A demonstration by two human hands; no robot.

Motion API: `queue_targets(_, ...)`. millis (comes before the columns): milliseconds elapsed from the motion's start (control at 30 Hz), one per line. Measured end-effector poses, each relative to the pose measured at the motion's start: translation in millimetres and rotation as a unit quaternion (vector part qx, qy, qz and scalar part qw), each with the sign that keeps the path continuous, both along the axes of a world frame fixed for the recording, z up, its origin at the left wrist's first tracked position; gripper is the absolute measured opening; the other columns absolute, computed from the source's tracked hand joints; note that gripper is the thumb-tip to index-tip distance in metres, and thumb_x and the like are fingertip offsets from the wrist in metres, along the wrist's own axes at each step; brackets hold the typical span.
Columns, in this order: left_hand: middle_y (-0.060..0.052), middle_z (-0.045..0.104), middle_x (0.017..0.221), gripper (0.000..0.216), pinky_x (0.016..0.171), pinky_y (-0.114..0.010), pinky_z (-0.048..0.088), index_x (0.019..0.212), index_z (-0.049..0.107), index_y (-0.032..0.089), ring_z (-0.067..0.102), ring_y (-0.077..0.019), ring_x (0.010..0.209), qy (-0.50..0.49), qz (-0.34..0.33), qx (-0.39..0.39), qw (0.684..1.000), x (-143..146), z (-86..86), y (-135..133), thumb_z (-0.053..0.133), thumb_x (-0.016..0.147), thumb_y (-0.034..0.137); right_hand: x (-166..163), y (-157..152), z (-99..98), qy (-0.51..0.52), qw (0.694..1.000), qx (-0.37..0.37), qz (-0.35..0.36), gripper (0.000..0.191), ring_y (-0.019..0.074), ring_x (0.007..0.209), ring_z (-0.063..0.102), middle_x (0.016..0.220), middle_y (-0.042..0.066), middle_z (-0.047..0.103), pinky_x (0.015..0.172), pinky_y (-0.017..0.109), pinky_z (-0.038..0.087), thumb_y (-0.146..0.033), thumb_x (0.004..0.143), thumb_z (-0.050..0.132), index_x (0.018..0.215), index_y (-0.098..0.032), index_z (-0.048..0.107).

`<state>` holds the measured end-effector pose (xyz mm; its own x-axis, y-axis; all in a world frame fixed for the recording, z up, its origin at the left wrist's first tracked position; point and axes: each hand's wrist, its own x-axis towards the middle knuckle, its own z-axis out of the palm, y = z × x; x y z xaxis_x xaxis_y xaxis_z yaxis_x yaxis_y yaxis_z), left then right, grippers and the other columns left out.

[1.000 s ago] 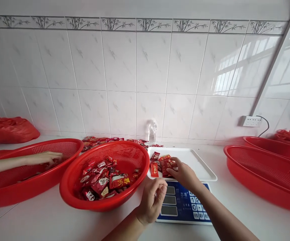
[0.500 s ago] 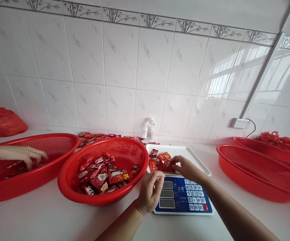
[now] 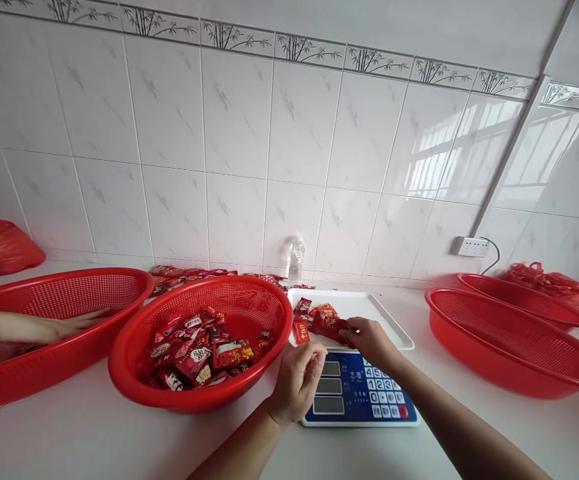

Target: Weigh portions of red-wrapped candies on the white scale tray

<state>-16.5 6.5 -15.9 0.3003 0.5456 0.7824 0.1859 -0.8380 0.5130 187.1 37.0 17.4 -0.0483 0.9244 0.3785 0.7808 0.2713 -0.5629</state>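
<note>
My right hand (image 3: 370,341) pinches the edge of a red snack packet (image 3: 327,323) at the front of the white weighing tray (image 3: 377,317). Beside that packet lie several other small packets, among them a dark red one (image 3: 302,306) and a bright red one (image 3: 301,331). My left hand (image 3: 299,385) is loosely curled by the left side of the blue scale panel (image 3: 359,393), with nothing visible in its fingers. To its left stands a red basket (image 3: 124,373) with a heap of wrapped snacks (image 3: 197,360) inside.
Another person's hand (image 3: 44,327) reaches into a red basket (image 3: 59,373) at the left. More packets (image 3: 184,273) and a clear bottle (image 3: 296,260) lie along the tiled wall. Red baskets (image 3: 499,373) and a red plastic bag (image 3: 544,277) stand at the right.
The packet in my right hand has turned and shifted a little on the tray. My left hand stays curled in place. The other person's hand has flattened lower into its basket.
</note>
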Motion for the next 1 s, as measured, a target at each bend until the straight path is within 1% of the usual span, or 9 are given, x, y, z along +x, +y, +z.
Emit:
queue_targets(133, 0.000, 0.059, 0.073, 0.019, 0.060, -0.022, 0.041, 0.090, 0.056, 0.018, 0.051, -0.0113, 0.061, 0.002, 0.005, 0.000, 1.000, -0.3, 0.6, 0.6, 0.040, 0.097, 0.023, 23.9, 3.2, -2.3, 0.045, 0.999, 0.009, -0.029, 0.032, 0.0162, 0.056, 0.058, 0.065, 0.003, 0.069, 0.053, 0.025, 0.037, -0.044, 0.082, 0.051, 0.072, -0.019, 0.068)
queue_targets(233, 0.000, 0.057, 0.071, 0.019, 0.059, -0.022, 0.041, 0.090, 0.057, 0.018, 0.050, -0.0112, 0.060, 0.006, 0.001, -0.003, 1.000, 0.2, 2.3, 1.3, 0.040, 0.097, 0.023, 60.4, 5.7, 0.1, 0.079, 0.994, 0.022, -0.079, 0.039, 0.0189, 0.059, 0.063, 0.069, 0.007, 0.072, 0.053, 0.026, 0.041, -0.048, 0.082, 0.050, 0.080, -0.015, 0.070)
queue_targets(300, 0.000, 0.059, 0.073, 0.018, 0.060, -0.021, 0.042, 0.091, 0.058, 0.018, 0.052, -0.0112, 0.061, 0.004, -0.004, -0.009, 1.000, 0.9, 3.5, 1.8, 0.041, 0.097, 0.023, 92.3, 5.5, 4.4, 0.085, 0.986, 0.039, -0.135, 0.041, 0.0208, 0.064, 0.066, 0.074, 0.009, 0.073, 0.055, 0.027, 0.043, -0.049, 0.081, 0.049, 0.082, -0.014, 0.070)
queue_targets(500, 0.000, 0.061, 0.076, 0.016, 0.061, -0.020, 0.043, 0.092, 0.058, 0.018, 0.055, -0.0112, 0.065, 0.005, -0.010, -0.022, 1.000, 2.4, 2.9, 6.0, 0.042, 0.097, 0.022, 194.8, -0.9, 19.4, 0.032, 0.949, 0.054, -0.308, 0.037, 0.0238, 0.066, 0.065, 0.068, 0.007, 0.072, 0.057, 0.029, 0.043, -0.049, 0.076, 0.050, 0.075, -0.018, 0.069)
queue_targets(700, 0.000, 0.061, 0.075, 0.018, 0.061, -0.020, 0.043, 0.090, 0.057, 0.018, 0.054, -0.0114, 0.064, 0.010, 0.002, -0.022, 1.000, 2.8, 2.1, 7.2, 0.041, 0.097, 0.023, 266.0, -12.2, 14.1, -0.026, 0.916, 0.010, -0.401, 0.035, 0.0341, 0.073, 0.065, 0.071, 0.016, 0.070, 0.062, 0.040, 0.045, -0.042, 0.077, 0.050, 0.077, -0.014, 0.071)
queue_targets(800, 0.000, 0.061, 0.074, 0.020, 0.059, -0.021, 0.042, 0.090, 0.058, 0.018, 0.053, -0.0115, 0.062, 0.012, 0.004, -0.029, 0.999, 3.3, 3.2, 5.2, 0.041, 0.097, 0.024, 276.2, -17.9, 4.6, -0.042, 0.908, -0.004, -0.417, 0.047, 0.0434, 0.091, 0.063, 0.091, 0.027, 0.069, 0.069, 0.049, 0.047, -0.039, 0.077, 0.050, 0.105, -0.005, 0.067)
queue_targets(867, 0.000, 0.059, 0.073, 0.021, 0.058, -0.021, 0.042, 0.089, 0.058, 0.018, 0.051, -0.0114, 0.060, 0.015, -0.001, -0.033, 0.999, 3.6, 3.3, 4.0, 0.040, 0.097, 0.025, 268.0, -16.1, -0.5, -0.056, 0.911, 0.005, -0.408, 0.061, 0.0478, 0.110, 0.055, 0.116, 0.032, 0.060, 0.079, 0.057, 0.045, -0.041, 0.080, 0.049, 0.126, -0.002, 0.055)
queue_targets(933, 0.000, 0.059, 0.073, 0.021, 0.059, -0.021, 0.042, 0.089, 0.057, 0.018, 0.051, -0.0113, 0.061, 0.016, -0.006, -0.033, 0.999, 3.9, 2.7, 3.2, 0.040, 0.098, 0.025, 245.6, -7.6, -3.5, -0.071, 0.925, 0.023, -0.373, 0.065, 0.0459, 0.125, 0.044, 0.134, 0.029, 0.049, 0.091, 0.060, 0.040, -0.044, 0.084, 0.046, 0.136, -0.006, 0.046)
queue_targets(1000, 0.000, 0.059, 0.073, 0.020, 0.060, -0.021, 0.042, 0.089, 0.057, 0.018, 0.052, -0.0113, 0.062, 0.015, -0.012, -0.030, 0.999, 3.9, 1.8, 2.8, 0.040, 0.097, 0.024, 209.0, 5.8, -5.1, -0.085, 0.946, 0.035, -0.310, 0.060, 0.0389, 0.130, 0.041, 0.139, 0.022, 0.046, 0.102, 0.055, 0.036, -0.046, 0.087, 0.043, 0.137, -0.012, 0.045)
